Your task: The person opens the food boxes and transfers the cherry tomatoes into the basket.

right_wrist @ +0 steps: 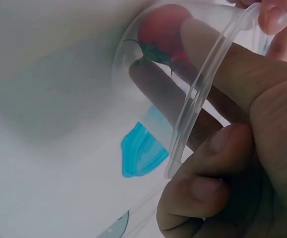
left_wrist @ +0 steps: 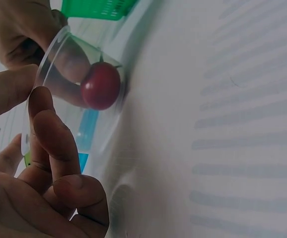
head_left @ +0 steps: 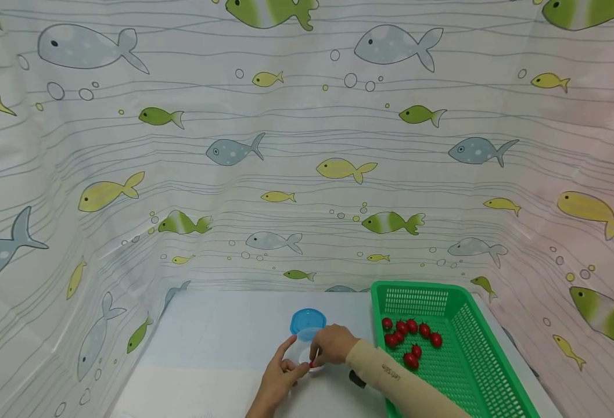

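Note:
A clear plastic cup (right_wrist: 200, 91) with a thick rim stands tilted above the white table, between both hands. My left hand (head_left: 280, 374) holds it by the rim, thumb and fingers at its edge. My right hand (head_left: 335, 343) reaches inside with thumb and index finger, pinching a red cherry tomato (left_wrist: 101, 87) near the cup's bottom. Green sepals (right_wrist: 153, 53) still show on the tomato. In the right wrist view, the right hand's other fingers lie curled outside the rim.
A green slotted basket (head_left: 416, 285) stands to the right, with several cherry tomatoes (head_left: 411, 326) toward its far left. Just beyond the hands lies a blue lid-like piece (head_left: 308, 320). A fish-patterned curtain (head_left: 307, 133) surrounds the white table (head_left: 218, 331).

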### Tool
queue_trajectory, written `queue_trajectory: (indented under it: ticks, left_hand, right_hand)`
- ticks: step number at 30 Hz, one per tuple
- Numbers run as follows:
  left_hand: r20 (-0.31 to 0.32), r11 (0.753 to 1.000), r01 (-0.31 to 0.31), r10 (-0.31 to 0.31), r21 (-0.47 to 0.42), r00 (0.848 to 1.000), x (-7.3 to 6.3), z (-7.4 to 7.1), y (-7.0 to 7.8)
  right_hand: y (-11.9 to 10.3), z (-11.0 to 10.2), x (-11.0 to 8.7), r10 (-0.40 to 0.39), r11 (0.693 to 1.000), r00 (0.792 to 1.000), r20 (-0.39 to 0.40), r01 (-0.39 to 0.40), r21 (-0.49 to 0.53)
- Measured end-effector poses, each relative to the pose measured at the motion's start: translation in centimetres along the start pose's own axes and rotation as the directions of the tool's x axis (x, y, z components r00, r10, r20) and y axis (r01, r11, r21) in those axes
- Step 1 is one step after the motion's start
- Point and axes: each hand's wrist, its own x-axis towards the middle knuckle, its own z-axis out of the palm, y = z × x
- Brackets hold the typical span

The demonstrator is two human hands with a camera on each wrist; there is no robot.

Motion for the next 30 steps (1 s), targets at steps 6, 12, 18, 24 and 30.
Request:
queue_trajectory:
  ticks: [6, 12, 18, 24, 30]
  left_hand:
    - [-0.002, 1.000, 0.000, 0.000, 0.003, 1.000, 0.00, 0.05, 0.01]
    - [0.000, 1.000, -0.001, 0.001, 0.004, 1.000, -0.05, 0.07, 0.08]
    - [0.000, 1.000, -0.003, 0.003, 0.015, 1.000, -0.06, 0.09, 0.13]
    - [0.000, 1.000, 0.003, -0.003, 0.016, 1.000, -0.14, 0.13, 0.17]
    - [0.005, 1.000, 0.000, 0.000, 0.009, 1.000, -0.12, 0.10, 0.24]
  right_hand:
    - [-0.50, -0.18, -0.28, -0.014, 1.000, 1.000, 0.005, 0.014, -0.027]
    - [-0.68, -0.27, -0.46, -0.036, 0.999, 0.999, -0.010, 0.036, -0.020]
    - [-0.61, -0.17, -0.36, -0.034, 0.999, 0.999, -0.001, 0.034, -0.015]
    - [-0.71, 0.02, -0.33, -0.028, 0.999, 1.000, -0.003, 0.028, -0.041]
    - [-0.98, -0.27, -0.52, -0.037, 0.996, 0.999, -0.013, 0.036, -0.087]
